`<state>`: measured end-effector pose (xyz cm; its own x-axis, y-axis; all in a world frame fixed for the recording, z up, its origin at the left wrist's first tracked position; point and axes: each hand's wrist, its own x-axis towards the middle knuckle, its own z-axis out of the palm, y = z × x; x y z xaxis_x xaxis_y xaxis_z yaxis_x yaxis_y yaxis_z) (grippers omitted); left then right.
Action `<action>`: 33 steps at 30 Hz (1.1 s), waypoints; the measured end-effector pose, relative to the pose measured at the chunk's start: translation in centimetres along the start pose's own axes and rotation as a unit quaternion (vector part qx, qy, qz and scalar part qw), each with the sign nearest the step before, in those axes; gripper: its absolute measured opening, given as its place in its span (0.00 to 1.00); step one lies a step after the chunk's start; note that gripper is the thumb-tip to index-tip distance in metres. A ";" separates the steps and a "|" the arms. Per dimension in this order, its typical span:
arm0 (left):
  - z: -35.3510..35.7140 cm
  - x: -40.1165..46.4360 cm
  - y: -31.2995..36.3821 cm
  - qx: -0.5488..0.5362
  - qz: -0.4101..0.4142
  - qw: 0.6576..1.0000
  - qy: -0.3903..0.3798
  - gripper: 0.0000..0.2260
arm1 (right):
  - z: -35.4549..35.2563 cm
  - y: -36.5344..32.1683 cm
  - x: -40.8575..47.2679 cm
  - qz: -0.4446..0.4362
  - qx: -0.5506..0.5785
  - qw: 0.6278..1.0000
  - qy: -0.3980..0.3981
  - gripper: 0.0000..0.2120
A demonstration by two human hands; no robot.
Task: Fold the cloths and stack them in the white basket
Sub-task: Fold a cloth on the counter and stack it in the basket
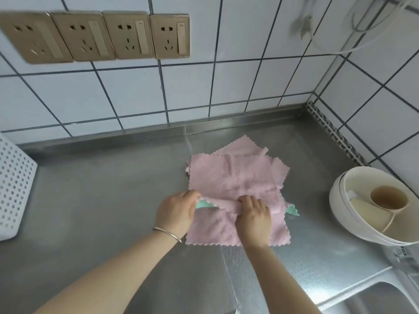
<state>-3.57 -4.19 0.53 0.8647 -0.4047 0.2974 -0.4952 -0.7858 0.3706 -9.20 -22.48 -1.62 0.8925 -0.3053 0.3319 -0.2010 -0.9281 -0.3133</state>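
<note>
Pink cloths [231, 175] with zigzag edges lie in a loose pile on the steel counter [102, 200], right of centre. Under the pile a mint-green cloth [292, 209] peeks out at both sides. My left hand [175, 215] pinches the left end of a fold in the nearest pink cloth [213, 227]. On the same fold, my right hand [254, 215] grips the middle. The white perforated basket [13, 189] stands at the far left edge, only partly in view.
A white bowl [344, 214] holding a beige cup [387, 198] sits at the right edge. A sink [374, 300] opens at the bottom right. Tiled walls with a row of sockets [97, 35] close the back and right.
</note>
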 end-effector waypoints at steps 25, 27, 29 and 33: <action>-29.6 -0.1 -19.8 -0.008 -0.150 0.969 0.198 0.09 | -9.1 -22.7 13.3 -0.051 0.316 0.941 -0.107 0.05; -29.6 -3.1 -19.8 0.005 -0.123 0.977 0.174 0.12 | -8.7 -22.3 11.9 -0.060 0.321 0.933 -0.148 0.06; -28.6 -6.3 -20.4 0.008 -0.097 0.987 0.128 0.15 | -8.0 -21.6 10.0 -0.073 0.290 0.932 -0.203 0.05; -23.6 -12.1 -22.3 0.018 -0.090 0.996 0.000 0.14 | -4.1 -19.3 5.5 -0.115 0.175 0.927 -0.310 0.05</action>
<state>-4.95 29.29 9.46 0.9390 -0.2565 0.2290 -0.3294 -0.8620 0.3853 -2.11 -7.12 9.94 0.9780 0.1734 -0.1158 0.0694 -0.7944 -0.6034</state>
